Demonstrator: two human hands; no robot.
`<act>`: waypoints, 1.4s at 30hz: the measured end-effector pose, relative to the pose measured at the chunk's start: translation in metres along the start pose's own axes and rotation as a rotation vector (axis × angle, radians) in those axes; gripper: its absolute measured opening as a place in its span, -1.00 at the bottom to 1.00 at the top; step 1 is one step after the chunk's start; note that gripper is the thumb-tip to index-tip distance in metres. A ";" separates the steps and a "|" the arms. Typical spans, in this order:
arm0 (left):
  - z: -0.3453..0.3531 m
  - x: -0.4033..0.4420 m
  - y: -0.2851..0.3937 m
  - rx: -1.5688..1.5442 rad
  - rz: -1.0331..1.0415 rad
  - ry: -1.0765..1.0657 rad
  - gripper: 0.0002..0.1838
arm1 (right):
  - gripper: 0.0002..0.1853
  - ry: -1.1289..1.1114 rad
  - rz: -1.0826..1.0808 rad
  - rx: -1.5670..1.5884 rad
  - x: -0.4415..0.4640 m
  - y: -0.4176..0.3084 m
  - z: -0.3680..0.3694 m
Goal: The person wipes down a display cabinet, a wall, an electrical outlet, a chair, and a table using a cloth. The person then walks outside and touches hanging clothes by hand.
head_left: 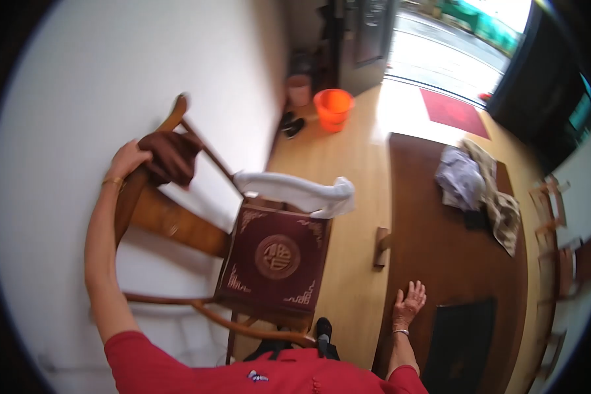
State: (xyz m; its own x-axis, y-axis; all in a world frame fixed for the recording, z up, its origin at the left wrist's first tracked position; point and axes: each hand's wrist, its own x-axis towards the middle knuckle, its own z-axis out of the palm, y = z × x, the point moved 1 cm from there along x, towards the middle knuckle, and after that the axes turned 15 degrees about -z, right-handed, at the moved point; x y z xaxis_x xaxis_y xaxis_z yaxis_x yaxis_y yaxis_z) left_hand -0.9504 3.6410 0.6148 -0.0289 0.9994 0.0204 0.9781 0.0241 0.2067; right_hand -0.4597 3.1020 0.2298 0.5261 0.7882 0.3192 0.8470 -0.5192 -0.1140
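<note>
My left hand is closed at the top of a wooden chair, its fingers on a bunched brown cloth that lies against the top rail. On the chair's seat is a dark red cushion with a round emblem and corner patterns. A white cloth is draped along the far armrest. My right hand rests on the edge of a long brown table, fingers stretched out and holding nothing.
Heaped clothes and a dark mat lie on the table. An orange bucket, a pink bin and dark shoes stand by the wall. A red doormat lies at the open door. More chairs line the right.
</note>
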 end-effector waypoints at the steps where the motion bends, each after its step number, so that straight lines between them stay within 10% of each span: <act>1: -0.002 -0.010 -0.012 0.012 0.019 0.017 -0.51 | -0.51 -0.021 -0.015 -0.038 -0.002 0.003 0.006; 18: -0.027 -0.227 -0.110 -0.005 -0.104 0.229 -0.50 | -0.47 -0.155 0.011 -0.090 -0.002 0.014 0.018; 33: -0.007 -0.351 -0.134 0.695 0.056 0.623 -0.79 | -0.50 -0.090 -0.071 -0.119 0.001 0.013 0.014; 42: -0.006 -0.365 -0.115 0.225 -0.051 0.599 -0.74 | -0.45 -0.152 -0.027 -0.114 0.002 0.018 0.017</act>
State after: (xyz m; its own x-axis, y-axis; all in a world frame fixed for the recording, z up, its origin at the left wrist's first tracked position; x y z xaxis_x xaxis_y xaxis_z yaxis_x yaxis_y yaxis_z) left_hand -1.0539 3.2735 0.5891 -0.1230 0.8106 0.5725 0.9899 0.1409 0.0132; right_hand -0.4419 3.0998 0.2120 0.5157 0.8390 0.1737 0.8517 -0.5241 0.0027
